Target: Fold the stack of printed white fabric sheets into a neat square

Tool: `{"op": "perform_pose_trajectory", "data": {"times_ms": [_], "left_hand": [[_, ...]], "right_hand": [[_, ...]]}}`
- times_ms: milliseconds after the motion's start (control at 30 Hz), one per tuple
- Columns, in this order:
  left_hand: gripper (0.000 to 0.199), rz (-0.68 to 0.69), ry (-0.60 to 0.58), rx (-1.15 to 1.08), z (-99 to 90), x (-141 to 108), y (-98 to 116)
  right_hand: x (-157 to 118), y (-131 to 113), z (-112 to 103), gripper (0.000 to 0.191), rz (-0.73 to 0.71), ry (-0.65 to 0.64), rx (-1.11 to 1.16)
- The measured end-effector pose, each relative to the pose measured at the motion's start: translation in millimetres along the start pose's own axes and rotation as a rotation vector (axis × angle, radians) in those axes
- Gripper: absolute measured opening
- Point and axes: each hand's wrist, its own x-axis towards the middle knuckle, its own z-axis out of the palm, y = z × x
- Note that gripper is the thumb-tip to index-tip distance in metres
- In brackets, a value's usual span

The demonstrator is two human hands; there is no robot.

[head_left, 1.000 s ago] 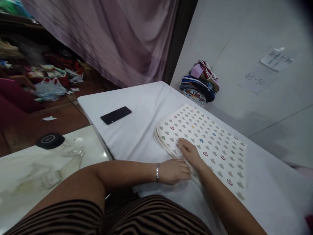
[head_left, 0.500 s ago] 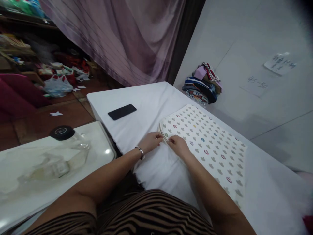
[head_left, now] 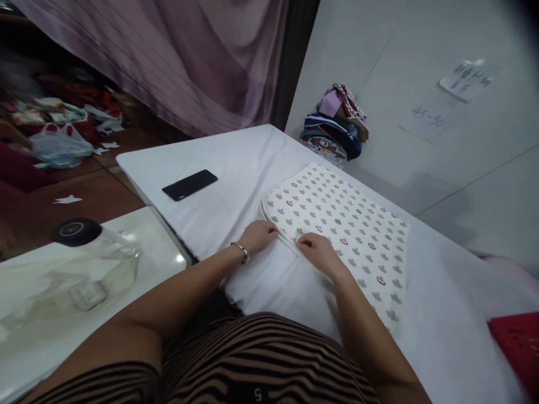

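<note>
A folded, layered white cloth (head_left: 337,207) printed with grey clouds and small coloured figures lies on the white-covered table. My left hand (head_left: 259,237), with a bracelet at its wrist, pinches the near edge of the cloth close to its rounded left corner. A little to the right, my right hand (head_left: 318,251) rests on the same edge, its thumb and fingers closed on the fabric. Between the two hands several layers show along the edge.
A black phone (head_left: 190,185) lies on the table's left part. Left of it, a white surface (head_left: 160,235) bears a clear jar with a black lid (head_left: 77,232). Folded clothes (head_left: 334,123) are stacked by the wall. A red item (head_left: 517,342) sits at the right edge.
The view has shifted, so the table and cloth appear further left and higher. My right hand has slid right along the cloth's edge, away from my left hand. The red item shows more.
</note>
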Motion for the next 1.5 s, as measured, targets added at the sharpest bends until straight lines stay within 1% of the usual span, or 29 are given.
{"op": "perform_pose_trajectory", "data": {"times_ms": [100, 267, 400, 500, 700, 800, 867, 1000, 1233, 1367, 1500], "left_hand": [[0.023, 0.057, 0.025, 0.091, 4.6, 3, 4], [0.023, 0.071, 0.036, 0.156, 10.8, 4, 8], [0.022, 0.066, 0.054, 0.204, 12.1, 3, 11], [0.023, 0.018, 0.028, 0.152, 14.6, 1, 15], [0.025, -0.036, -0.011, -0.094, 26.8, 3, 16], [0.029, -0.067, -0.01, -0.147, 31.9, 8, 13], [0.028, -0.082, -0.004, -0.168, 33.5, 12, 12], [0.025, -0.101, -0.009, -0.19, 32.6, 15, 13], [0.02, -0.196, -0.031, -0.215, 27.9, 16, 17], [0.021, -0.247, -0.063, -0.209, 26.4, 17, 17], [0.025, -0.275, -0.078, -0.229, 23.1, 13, 18]], "right_hand": [[-4, -4, 4, 0.011, -0.029, -0.005, -0.101], [-3, -2, 7, 0.008, -0.049, -0.035, -0.198], [-3, 1, 9, 0.014, -0.068, -0.02, -0.212], [-3, 1, 10, 0.018, -0.065, -0.014, -0.218], [-3, -1, 11, 0.017, -0.063, 0.004, -0.225], [-3, -2, 13, 0.016, -0.061, 0.017, -0.227], [-4, -2, 15, 0.016, -0.06, 0.023, -0.238], [-4, -2, 17, 0.016, -0.074, 0.045, -0.25], [-7, -4, 18, 0.016, -0.075, 0.063, -0.251], [-8, -5, 20, 0.016, -0.067, 0.064, -0.259], [-9, -6, 22, 0.017, -0.075, 0.078, -0.293]]}}
